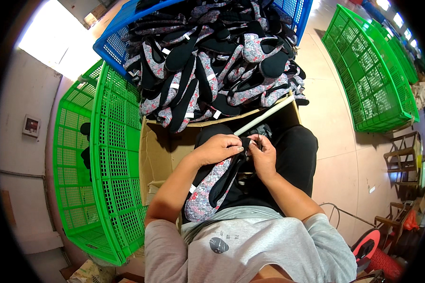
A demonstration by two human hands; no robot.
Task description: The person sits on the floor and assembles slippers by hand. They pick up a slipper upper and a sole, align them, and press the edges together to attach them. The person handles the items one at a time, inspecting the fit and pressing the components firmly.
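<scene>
A floral grey-and-pink shoe upper with black lining (208, 191) lies along my lap, its far end pinched between both hands. My left hand (218, 148) grips that end from the left, fingers curled over it. My right hand (262, 153) holds the same end from the right, fingertips meeting the left hand's. A large heap of similar floral and black shoe uppers (217, 61) fills the blue plastic crate (109, 47) in front of me.
An open cardboard box (158, 151) sits between my knees and the crate, with a white tube (264, 116) across its top. Green plastic crates stand at my left (104, 165) and far right (368, 75). Wooden stools (403, 155) are at right.
</scene>
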